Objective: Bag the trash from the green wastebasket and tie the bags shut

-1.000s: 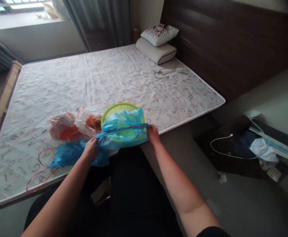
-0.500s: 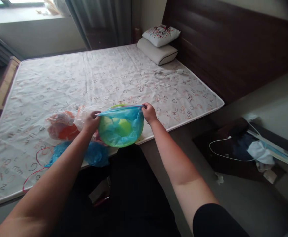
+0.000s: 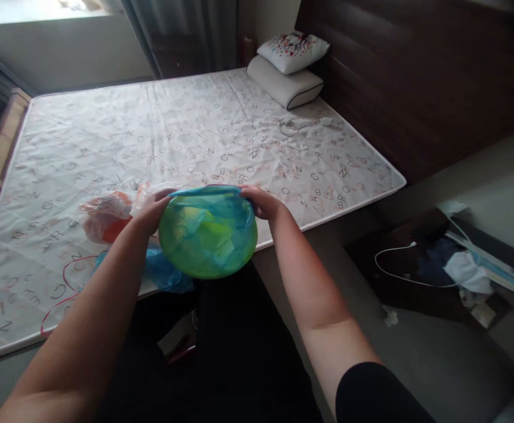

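Note:
A thin, see-through blue plastic bag [image 3: 215,205] is stretched over a round, yellow-green bin [image 3: 208,271], which is tilted toward me above the mattress edge. My left hand [image 3: 153,210] is closed on the bag's edge at the left of the rim. On the other side, my right hand [image 3: 260,202] pinches the bag at the right of the rim. Whether the fingers also grip the bin's rim is hidden. Just beyond my left forearm lie another crumpled blue plastic bag [image 3: 164,273] and a clear plastic bag with orange parts [image 3: 107,214].
Letters are printed on the white mattress [image 3: 120,135]. A flowered cushion [image 3: 292,51] rests on a pale pillow [image 3: 283,82] by the dark headboard [image 3: 415,82]. At right, a low dark stand [image 3: 371,258] holds a white cable [image 3: 393,276] and a white cloth [image 3: 466,271].
The bin has tipped further toward me and moved a little left, so more of its mouth shows. Both hands have shifted slightly left and still hold the bag at the rim.

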Demonstrator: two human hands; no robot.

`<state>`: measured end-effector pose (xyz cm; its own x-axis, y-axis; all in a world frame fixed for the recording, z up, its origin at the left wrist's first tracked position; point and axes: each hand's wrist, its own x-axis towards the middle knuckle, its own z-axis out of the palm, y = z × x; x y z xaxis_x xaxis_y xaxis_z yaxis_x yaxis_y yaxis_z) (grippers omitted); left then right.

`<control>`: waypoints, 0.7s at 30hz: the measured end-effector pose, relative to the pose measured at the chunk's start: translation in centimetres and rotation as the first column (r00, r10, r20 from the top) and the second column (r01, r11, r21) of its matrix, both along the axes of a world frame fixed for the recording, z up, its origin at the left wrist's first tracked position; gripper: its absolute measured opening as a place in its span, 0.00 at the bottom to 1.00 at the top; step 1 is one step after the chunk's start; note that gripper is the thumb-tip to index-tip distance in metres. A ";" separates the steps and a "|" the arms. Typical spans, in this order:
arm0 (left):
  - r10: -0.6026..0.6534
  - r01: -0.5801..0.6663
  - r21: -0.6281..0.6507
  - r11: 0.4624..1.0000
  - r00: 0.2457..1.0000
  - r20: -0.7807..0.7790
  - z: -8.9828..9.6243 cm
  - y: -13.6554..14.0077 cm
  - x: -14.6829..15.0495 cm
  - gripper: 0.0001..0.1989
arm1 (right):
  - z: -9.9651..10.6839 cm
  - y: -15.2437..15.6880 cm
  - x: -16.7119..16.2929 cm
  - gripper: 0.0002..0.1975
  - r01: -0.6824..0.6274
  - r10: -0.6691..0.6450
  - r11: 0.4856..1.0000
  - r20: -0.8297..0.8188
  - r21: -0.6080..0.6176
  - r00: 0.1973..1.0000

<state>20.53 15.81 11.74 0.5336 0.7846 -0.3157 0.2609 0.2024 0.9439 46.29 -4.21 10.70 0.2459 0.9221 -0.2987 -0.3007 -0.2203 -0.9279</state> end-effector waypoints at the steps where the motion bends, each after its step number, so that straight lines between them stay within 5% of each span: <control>1: -0.007 0.007 0.059 0.998 1.000 -0.001 0.4 0.1 -0.3 0.16 | 0.2 0.0 -0.4 0.07 -0.028 0.028 0.999 -0.008 0.018 1.000; 4: 0.028 -0.026 0.104 0.994 0.999 -0.017 0.6 0.0 -0.7 0.17 | -0.3 0.4 -1.9 0.10 0.002 -0.002 1.000 0.008 0.014 1.000; 11: 0.160 -0.161 -0.120 0.980 0.987 -0.016 -3.2 -0.5 -1.7 0.21 | -4.6 0.4 -2.7 0.11 0.272 -0.267 0.941 0.055 -0.200 0.962; 14: 0.225 -0.216 -0.179 0.960 0.974 0.036 -4.4 -0.8 -2.8 0.19 | -4.7 -0.4 -2.6 0.08 0.365 -0.324 0.904 0.200 -0.224 0.925; 16: 0.241 -0.231 -0.217 0.948 0.970 0.022 -5.1 -1.5 -3.3 0.19 | -3.5 -1.0 -3.1 0.09 0.493 -0.406 0.863 0.427 -0.111 0.808; 18: 0.209 -0.210 -0.226 0.951 0.977 -0.027 -6.0 -2.5 -3.5 0.20 | -1.7 -1.7 -4.1 0.10 0.562 -0.495 0.818 0.653 0.126 0.573; 19: 0.192 -0.196 -0.232 0.953 0.981 -0.039 -6.5 -3.2 -3.4 0.22 | -0.7 -2.0 -4.8 0.10 0.523 -0.511 0.818 0.719 0.238 0.472; 21: 0.183 -0.181 -0.255 0.950 0.983 -0.019 -7.5 -4.7 -2.9 0.23 | 0.9 -2.1 -6.3 0.09 0.311 -0.411 0.904 0.790 0.292 0.455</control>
